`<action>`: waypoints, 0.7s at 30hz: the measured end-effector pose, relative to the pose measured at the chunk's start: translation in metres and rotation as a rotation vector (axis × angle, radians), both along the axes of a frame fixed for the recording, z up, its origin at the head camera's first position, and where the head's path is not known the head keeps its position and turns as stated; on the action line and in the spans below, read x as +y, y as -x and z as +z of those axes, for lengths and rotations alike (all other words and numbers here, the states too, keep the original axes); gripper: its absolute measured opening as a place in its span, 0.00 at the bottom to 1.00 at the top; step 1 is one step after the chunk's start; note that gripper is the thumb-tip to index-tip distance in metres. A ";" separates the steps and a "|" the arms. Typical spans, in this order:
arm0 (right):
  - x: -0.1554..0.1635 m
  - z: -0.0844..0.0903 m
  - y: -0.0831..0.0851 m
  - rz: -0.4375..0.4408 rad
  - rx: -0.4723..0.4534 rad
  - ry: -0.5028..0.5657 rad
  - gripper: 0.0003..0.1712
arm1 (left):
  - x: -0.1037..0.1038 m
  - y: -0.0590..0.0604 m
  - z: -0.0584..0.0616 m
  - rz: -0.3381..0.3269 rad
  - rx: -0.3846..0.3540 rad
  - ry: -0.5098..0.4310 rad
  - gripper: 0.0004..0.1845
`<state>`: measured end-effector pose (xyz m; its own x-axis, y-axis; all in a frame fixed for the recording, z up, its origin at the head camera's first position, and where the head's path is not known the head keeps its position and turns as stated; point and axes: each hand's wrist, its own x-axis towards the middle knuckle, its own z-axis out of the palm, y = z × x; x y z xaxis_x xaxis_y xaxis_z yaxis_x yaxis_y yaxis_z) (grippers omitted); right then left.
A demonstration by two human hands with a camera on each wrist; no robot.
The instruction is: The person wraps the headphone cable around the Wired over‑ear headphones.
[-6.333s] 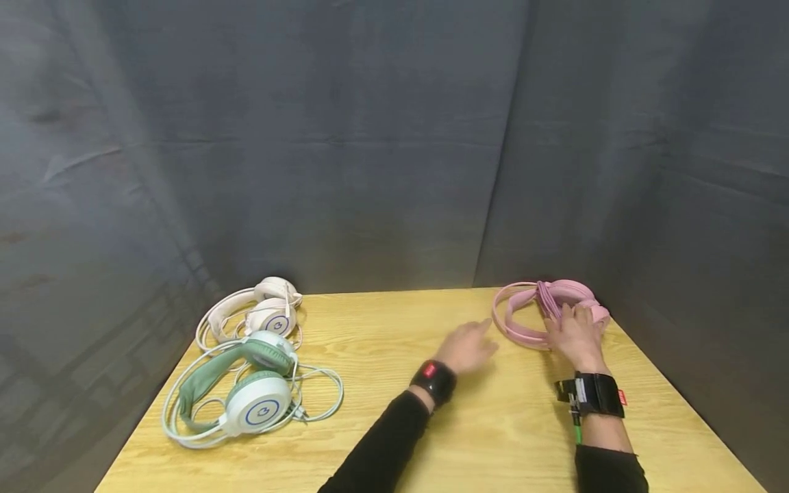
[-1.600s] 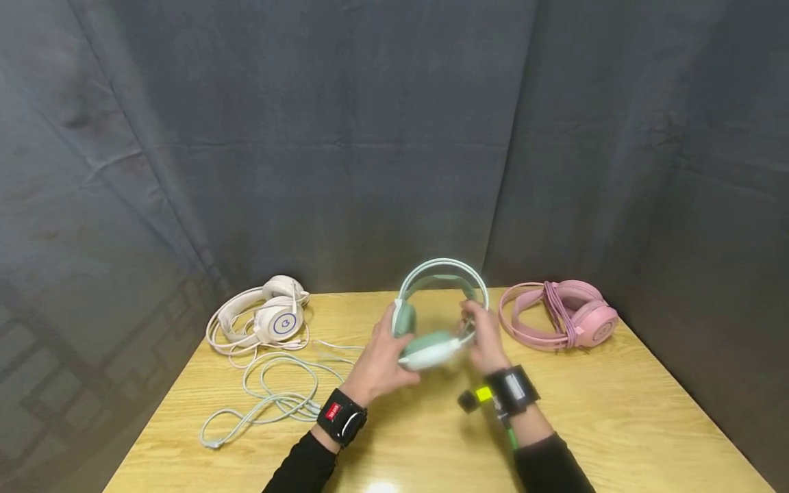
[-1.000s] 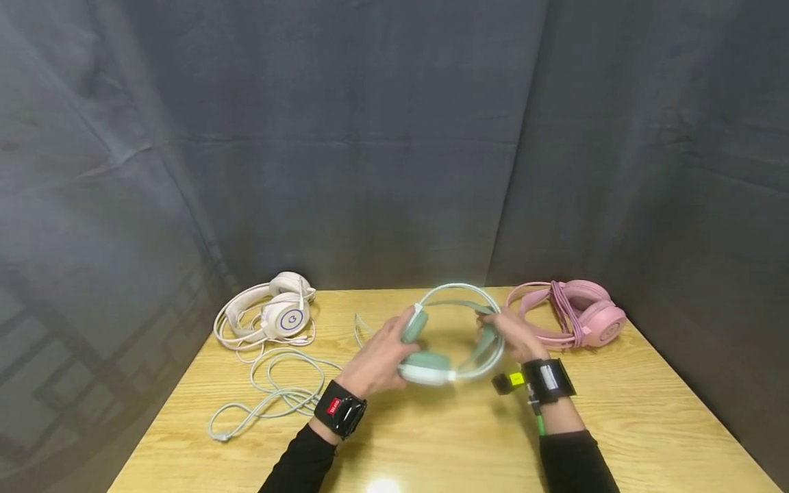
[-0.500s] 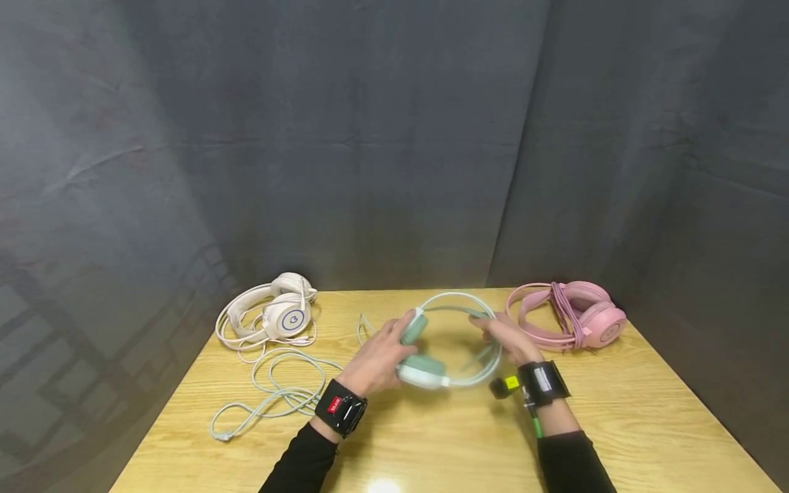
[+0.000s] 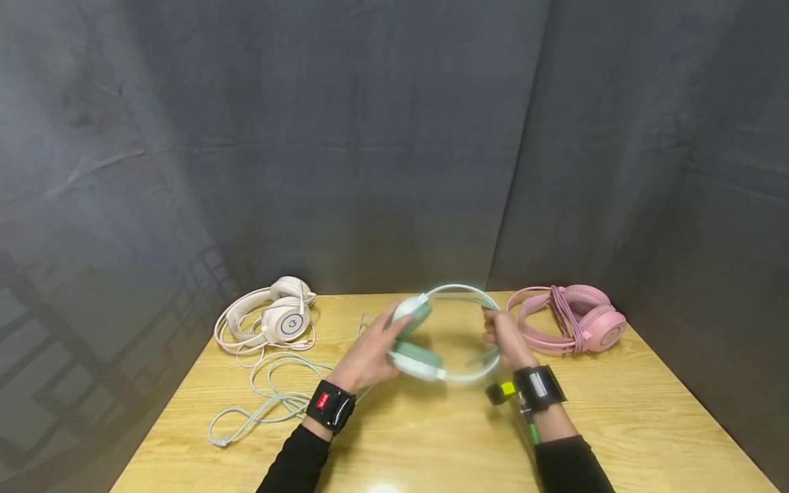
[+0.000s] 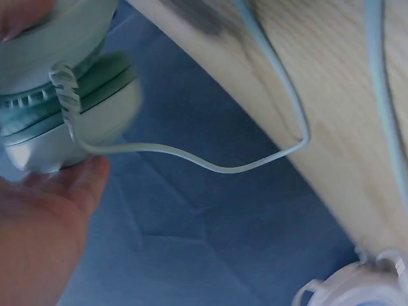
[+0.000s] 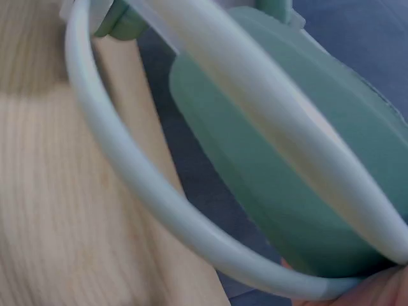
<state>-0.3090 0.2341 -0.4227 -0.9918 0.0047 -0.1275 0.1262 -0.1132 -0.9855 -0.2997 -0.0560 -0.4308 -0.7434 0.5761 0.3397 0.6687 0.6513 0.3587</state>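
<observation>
The mint-green headset (image 5: 418, 364) hangs over the surface (image 5: 647, 411), between the white headset (image 5: 285, 322) and pink headset (image 5: 603, 327), the left hand (image 5: 365, 357) clasping both ear cups (image 5: 411, 313), probably keeping them together, the right hand (image 5: 510, 342) curled round its headband (image 7: 274, 108), seemingly for balance.

Bare counter (image 5: 444, 441) between left forearm (image 5: 297, 457) and right forearm (image 5: 568, 462) leaves room to pass; more lies right of the latter; the green headphones (image 5: 419, 360) bar the way between left hand (image 5: 365, 356) and right hand (image 5: 510, 340); pink headphones (image 5: 603, 327) stand close beyond the right hand; cable loops (image 6: 378, 83) and white headphones (image 5: 285, 320) crowd the left; dark cloth walls (image 5: 370, 150) enclose back and sides.
</observation>
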 end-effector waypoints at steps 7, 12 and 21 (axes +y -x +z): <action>0.008 0.008 -0.004 0.050 -0.001 0.151 0.11 | -0.012 0.013 -0.008 0.007 -0.193 -0.182 0.73; 0.014 0.011 -0.005 0.066 0.004 0.180 0.10 | -0.025 0.017 -0.006 0.016 -0.223 -0.117 0.52; 0.023 0.013 -0.006 -0.136 0.026 0.207 0.16 | -0.045 0.016 0.013 0.176 -0.254 -0.138 0.09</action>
